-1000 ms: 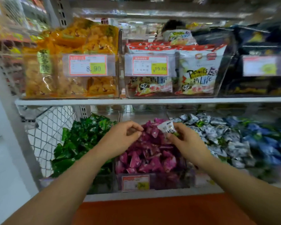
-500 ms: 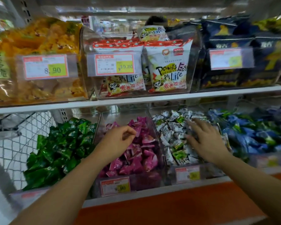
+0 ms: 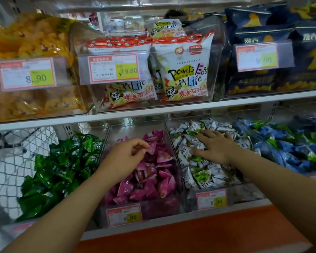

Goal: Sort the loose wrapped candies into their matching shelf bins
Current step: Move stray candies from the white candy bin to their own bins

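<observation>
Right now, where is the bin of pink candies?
Head view, lower shelf, left of centre: the pink candy bin stands between the green candies and the white-and-green candies, under the left hand.

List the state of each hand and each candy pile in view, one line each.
left hand, fingers curled over the pink candies; any hold unclear
right hand, fingers straight, resting flat on the white candies
pink candies, heaped under the left hand
white candies, heaped under the right hand
green candies, heaped, far left
blue candies, heaped, far right

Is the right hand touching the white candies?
Touching. The head view shows the right hand lying flat, fingers spread, on the white wrapped candies.
</observation>
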